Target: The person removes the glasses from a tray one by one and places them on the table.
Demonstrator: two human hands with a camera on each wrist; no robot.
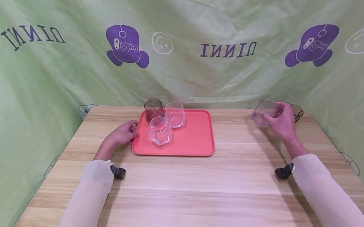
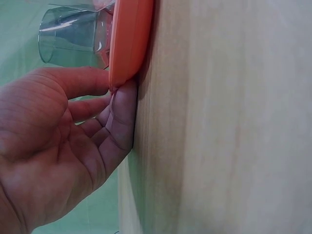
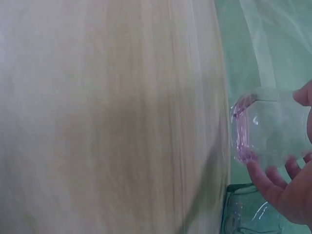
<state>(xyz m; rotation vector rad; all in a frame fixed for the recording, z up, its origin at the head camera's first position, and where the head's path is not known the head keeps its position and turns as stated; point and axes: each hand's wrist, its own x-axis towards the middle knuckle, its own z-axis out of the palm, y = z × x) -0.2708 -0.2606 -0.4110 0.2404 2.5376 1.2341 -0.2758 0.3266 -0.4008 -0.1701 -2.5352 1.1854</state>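
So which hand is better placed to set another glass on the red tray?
Probably the right hand: it already holds a pale glass, with a tinted glass close by. The left hand grips the red tray at its left edge, away from those two.

Dim wrist views, brighter head view

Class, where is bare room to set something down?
Bare: the red rectangular tray, right side; the pale wooden table between tray and right hand. Crowded: tray's left, with three clear and smoky glass tumblers; table's far right, with two more glasses.
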